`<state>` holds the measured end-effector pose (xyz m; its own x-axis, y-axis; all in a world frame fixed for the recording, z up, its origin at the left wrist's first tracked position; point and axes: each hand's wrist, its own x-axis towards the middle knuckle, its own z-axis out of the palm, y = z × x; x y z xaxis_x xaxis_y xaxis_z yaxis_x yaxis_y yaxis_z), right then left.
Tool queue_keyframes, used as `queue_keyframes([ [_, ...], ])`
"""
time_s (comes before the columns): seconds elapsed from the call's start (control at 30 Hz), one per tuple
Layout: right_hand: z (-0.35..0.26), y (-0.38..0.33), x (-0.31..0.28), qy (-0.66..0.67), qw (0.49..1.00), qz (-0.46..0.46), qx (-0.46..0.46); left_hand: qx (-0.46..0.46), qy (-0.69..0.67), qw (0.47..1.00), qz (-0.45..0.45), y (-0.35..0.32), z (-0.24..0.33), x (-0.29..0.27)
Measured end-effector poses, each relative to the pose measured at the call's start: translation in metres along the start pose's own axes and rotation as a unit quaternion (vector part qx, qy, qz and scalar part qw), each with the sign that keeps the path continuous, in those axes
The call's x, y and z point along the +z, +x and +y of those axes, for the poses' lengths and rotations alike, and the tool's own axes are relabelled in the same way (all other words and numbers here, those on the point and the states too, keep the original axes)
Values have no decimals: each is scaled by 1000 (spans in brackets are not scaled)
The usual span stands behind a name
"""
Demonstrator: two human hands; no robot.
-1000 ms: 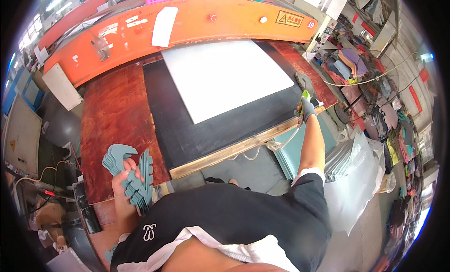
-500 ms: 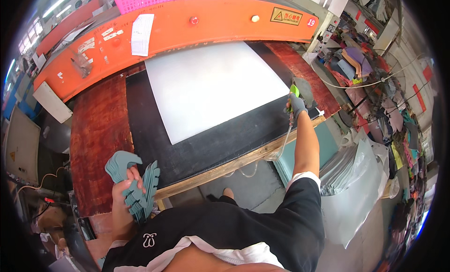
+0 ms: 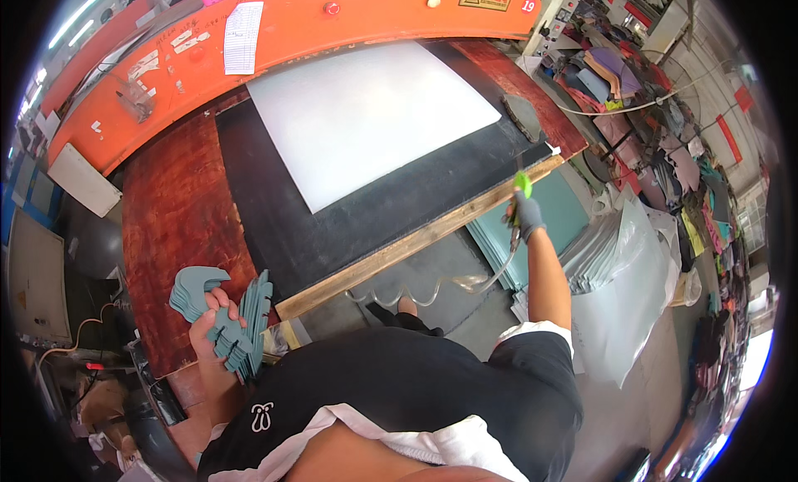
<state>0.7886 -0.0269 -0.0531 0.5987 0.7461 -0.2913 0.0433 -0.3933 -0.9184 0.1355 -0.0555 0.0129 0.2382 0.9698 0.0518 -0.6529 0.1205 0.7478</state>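
Note:
My left hand [image 3: 219, 314], bare, is closed around a stack of cut teal foam pieces [image 3: 253, 320] with curved, notched outlines. It is at the lower left, beside the reddish-brown board. In a grey glove, my right hand [image 3: 529, 215] grips an air blow gun [image 3: 523, 184] with a bright green top. A clear coiled hose [image 3: 432, 289] runs from the gun toward the floor side of the table. The gun is just in front of the wooden front edge, on the right. A blank white sheet [image 3: 374, 120] lies on the black board [image 3: 353, 241].
An orange machine beam [image 3: 291, 33] spans the far side. A dark grey flat piece [image 3: 522, 116] lies at the black board's right end. Teal sheets [image 3: 553, 208] are stacked low at the right, beside wrapped grey sheets [image 3: 623, 291]. Heaped scraps [image 3: 615, 75] fill the far right.
My right hand has drawn the blow gun back from over the board to in front of its edge. The hose now hangs in looser coils. My left hand keeps the foam stack.

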Motion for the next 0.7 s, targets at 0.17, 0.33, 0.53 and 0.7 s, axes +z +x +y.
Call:
queue_keyframes([
  [0.17, -22, -5, -67, 202, 928, 307, 54, 11, 2, 1000, -14, -16, 21, -11],
  [0.33, -7, -67, 5, 36, 999, -1, -22, 12, -28, 999, -11, -28, 28, -16],
  [0.53, -45, -189, 213, -42, 909, -404, -93, 45, -9, 999, 12, -50, 51, -18],
  [0.7, -101, -207, 324, -7, 929, -367, -34, 108, -20, 992, 68, -97, 60, -25],
])
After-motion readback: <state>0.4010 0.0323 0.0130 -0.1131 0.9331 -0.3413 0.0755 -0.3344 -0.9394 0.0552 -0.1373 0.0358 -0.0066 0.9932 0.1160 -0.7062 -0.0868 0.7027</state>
